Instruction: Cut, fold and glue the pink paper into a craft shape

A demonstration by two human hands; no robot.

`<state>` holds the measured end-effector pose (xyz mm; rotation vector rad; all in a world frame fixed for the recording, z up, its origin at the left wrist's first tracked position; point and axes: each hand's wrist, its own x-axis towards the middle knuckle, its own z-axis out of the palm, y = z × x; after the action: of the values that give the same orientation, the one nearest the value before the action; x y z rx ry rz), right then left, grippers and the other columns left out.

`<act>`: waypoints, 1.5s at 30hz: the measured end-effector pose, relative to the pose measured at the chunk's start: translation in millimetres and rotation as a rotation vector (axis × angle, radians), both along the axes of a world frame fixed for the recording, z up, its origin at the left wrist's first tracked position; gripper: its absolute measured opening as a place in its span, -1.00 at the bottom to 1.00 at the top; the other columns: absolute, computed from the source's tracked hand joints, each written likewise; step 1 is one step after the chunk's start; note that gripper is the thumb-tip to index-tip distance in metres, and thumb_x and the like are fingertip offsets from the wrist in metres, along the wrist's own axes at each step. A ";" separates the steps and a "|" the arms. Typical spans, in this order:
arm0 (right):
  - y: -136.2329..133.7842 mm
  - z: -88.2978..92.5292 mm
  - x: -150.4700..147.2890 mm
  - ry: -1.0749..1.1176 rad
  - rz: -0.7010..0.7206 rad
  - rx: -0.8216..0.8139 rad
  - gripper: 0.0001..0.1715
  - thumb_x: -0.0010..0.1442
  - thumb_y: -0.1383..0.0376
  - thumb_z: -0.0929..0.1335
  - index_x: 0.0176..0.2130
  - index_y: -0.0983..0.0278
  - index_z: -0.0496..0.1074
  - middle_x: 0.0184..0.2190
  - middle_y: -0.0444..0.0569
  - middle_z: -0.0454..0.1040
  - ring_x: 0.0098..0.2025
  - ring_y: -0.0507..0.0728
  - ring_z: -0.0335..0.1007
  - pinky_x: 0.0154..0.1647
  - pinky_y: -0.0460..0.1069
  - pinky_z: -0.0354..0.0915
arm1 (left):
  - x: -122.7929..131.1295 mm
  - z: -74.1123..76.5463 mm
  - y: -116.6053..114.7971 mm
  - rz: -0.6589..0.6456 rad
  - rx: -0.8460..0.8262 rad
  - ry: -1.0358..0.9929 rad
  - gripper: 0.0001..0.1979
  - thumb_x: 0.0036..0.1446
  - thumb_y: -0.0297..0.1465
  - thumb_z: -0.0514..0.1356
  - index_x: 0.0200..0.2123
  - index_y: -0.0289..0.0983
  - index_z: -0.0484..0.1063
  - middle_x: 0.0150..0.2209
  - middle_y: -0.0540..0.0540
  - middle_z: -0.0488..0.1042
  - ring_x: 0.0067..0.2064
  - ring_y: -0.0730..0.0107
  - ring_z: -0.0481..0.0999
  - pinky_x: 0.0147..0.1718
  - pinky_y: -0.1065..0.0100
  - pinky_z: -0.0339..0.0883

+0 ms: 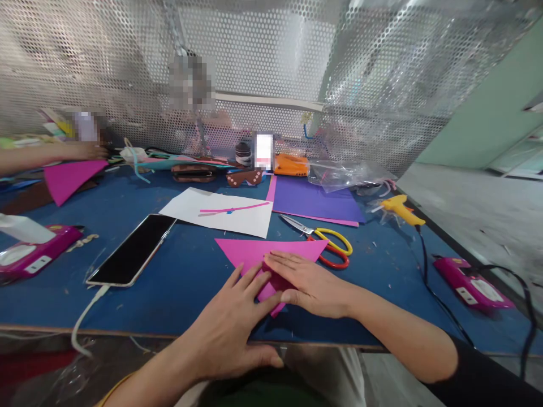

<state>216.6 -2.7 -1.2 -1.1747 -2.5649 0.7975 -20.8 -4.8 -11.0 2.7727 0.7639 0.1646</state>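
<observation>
A bright pink triangle of folded paper lies near the table's front edge, its long side away from me and its point toward me. My left hand rests on its left part with fingers spread. From the right, my right hand lies flat over the middle, fingers stretched out, its thumb close to my left fingers. The hands hide much of the paper's lower part. Scissors with a yellow and a red handle lie at the paper's right corner.
Behind are white paper with pink strips and purple sheets. A charging phone lies left. At right are a yellow glue gun, its black cord, and a magenta power strip. Another person's hand shows far left.
</observation>
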 end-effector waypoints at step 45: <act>101.7 3.5 -27.1 -0.460 -0.110 0.504 -0.73 0.35 0.22 0.34 -0.10 0.37 0.49 -0.17 0.05 0.56 -0.15 0.16 0.52 -0.12 0.08 0.40 | 8.9 18.2 166.6 0.568 0.404 0.022 -0.63 0.27 -0.30 0.01 -0.03 -0.21 0.55 0.01 -0.15 0.59 0.05 0.10 0.53 -0.07 0.22 0.34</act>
<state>189.5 99.0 2.3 -1.4220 -2.7615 -0.1736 -11.9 161.8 7.2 2.8266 1.6710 0.4368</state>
